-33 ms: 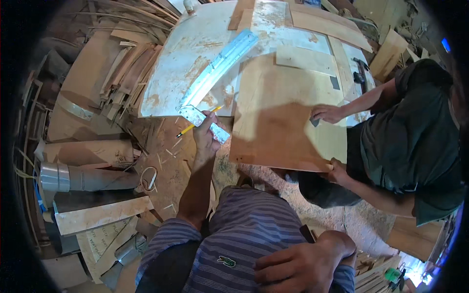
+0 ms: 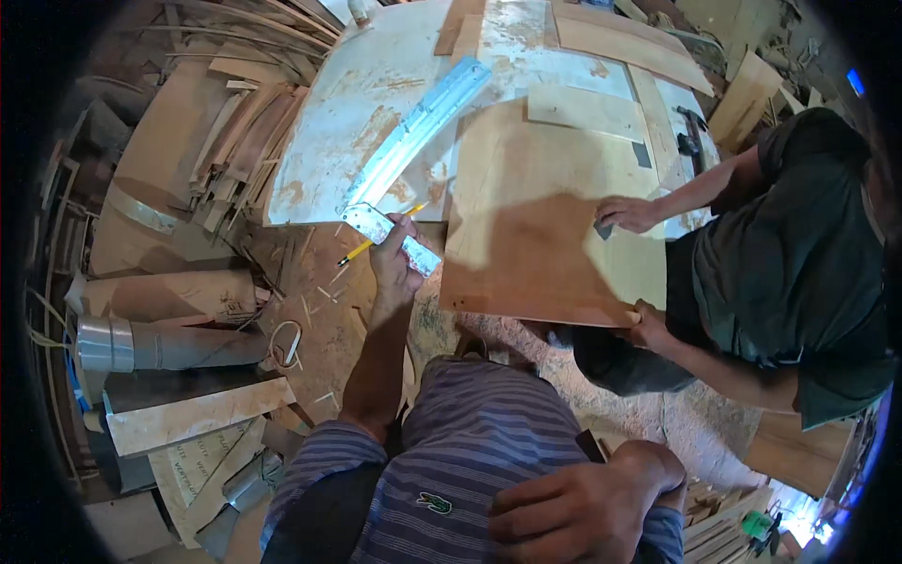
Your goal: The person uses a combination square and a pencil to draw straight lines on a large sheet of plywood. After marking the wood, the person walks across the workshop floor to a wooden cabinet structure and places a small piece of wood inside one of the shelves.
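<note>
My left hand (image 2: pixel 396 258) is closed around the stock of a metal try square (image 2: pixel 413 139), whose long blade reaches up and away over the white table. A yellow pencil (image 2: pixel 355 253) is pinched in the same hand, crossing the square. My right hand (image 2: pixel 573 512) rests low against my striped shirt, fingers loosely bent and slightly apart, with nothing visible in it. Just right of the square lies a large wooden panel (image 2: pixel 526 273). On it, a co-worker's hand (image 2: pixel 631 215) presses a small grey piece, perhaps sandpaper (image 2: pixel 603 228); their other hand (image 2: pixel 646 326) grips the panel's near edge.
The stained white table (image 2: pixel 324 122) carries a thin board (image 2: pixel 587 111) and a dark clamp-like tool (image 2: pixel 691 141). Wood strips (image 2: pixel 246 150) are stacked at left, above a grey pipe (image 2: pixel 202 343) and offcuts. The co-worker (image 2: pixel 785 254) leans in from the right. Shavings litter the floor.
</note>
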Motion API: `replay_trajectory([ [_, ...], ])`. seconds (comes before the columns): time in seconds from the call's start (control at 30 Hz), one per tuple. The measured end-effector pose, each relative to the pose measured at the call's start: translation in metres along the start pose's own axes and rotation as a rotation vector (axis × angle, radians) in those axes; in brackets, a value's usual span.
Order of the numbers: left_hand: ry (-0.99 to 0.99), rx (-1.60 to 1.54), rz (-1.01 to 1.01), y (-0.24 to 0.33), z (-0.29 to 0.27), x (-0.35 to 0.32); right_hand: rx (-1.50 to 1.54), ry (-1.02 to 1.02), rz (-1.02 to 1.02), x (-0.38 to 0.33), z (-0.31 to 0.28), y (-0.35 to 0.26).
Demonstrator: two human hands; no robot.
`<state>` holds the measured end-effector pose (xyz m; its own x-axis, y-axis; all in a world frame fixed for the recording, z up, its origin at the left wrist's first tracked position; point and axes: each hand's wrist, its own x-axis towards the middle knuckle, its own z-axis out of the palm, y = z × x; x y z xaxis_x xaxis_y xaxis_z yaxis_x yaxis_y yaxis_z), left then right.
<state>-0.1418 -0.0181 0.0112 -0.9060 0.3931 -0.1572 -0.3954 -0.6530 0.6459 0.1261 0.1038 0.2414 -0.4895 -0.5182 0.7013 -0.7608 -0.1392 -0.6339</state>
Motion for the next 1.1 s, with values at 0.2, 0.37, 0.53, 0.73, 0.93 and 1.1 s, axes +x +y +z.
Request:
replay_trajectory([
  [0.2, 0.032, -0.058, -0.137, -0.024, -0.011, -0.033, -0.243, 0.176, 0.545, -0.052, -0.002, 0.037],
  [0.37, 0.176, -0.003, -0.231, -0.021, -0.026, -0.034, -0.787, 0.038, 1.412, -0.150, 0.027, 0.121],
  [0.53, 0.095, 0.056, -0.300, 0.012, -0.079, -0.024, -0.798, 0.255, 1.619, -0.180, 0.030, 0.158],
  [0.73, 0.092, 0.340, -0.402, 0.011, -0.098, 0.005, -0.685, 0.338, 1.665, -0.172, 0.013, 0.147],
  [0.93, 0.123, 0.597, -0.399, -0.008, -0.085, 0.009, -0.742, 0.384, 1.528, -0.206, 0.035, 0.141],
  [1.1, 0.091, 0.633, -0.317, -0.014, -0.087, 0.012, -0.605, 0.423, 1.588, -0.198, 0.034, 0.129],
])
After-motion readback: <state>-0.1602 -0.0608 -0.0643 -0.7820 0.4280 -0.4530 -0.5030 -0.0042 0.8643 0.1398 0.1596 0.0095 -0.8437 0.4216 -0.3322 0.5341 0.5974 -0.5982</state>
